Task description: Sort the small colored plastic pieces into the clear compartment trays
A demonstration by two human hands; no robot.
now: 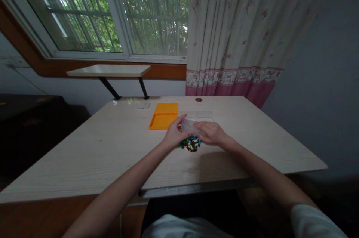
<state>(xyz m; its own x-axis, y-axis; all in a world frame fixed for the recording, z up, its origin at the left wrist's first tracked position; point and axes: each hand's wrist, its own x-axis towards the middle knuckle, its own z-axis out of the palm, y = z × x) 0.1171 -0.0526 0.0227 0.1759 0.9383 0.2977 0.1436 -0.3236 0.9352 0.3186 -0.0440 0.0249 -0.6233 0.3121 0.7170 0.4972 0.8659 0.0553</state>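
Between my two hands is a clear plastic container (pixel 188 125), tilted above the desk. My left hand (pixel 176 133) grips its left side, with the thumb low and a finger along the far edge. My right hand (pixel 210 132) holds the right side, its fingers reaching over the container. Just below lies a pile of small building bricks (pixel 191 144) in brown, blue, green and cream, partly hidden by my hands. Behind the hands, a clear plastic tray (pixel 206 114) rests on the desk. To the left sits an opened orange case (pixel 165 109).
The pale wooden desk (pixel 112 155) has a round dark cable hole (pixel 198 99) near its back edge. A small clear packet (pixel 143 105) lies at back left. A raised white shelf (pixel 109 70) stands on black legs there. A curtain (pixel 224 43) hangs behind the desk.
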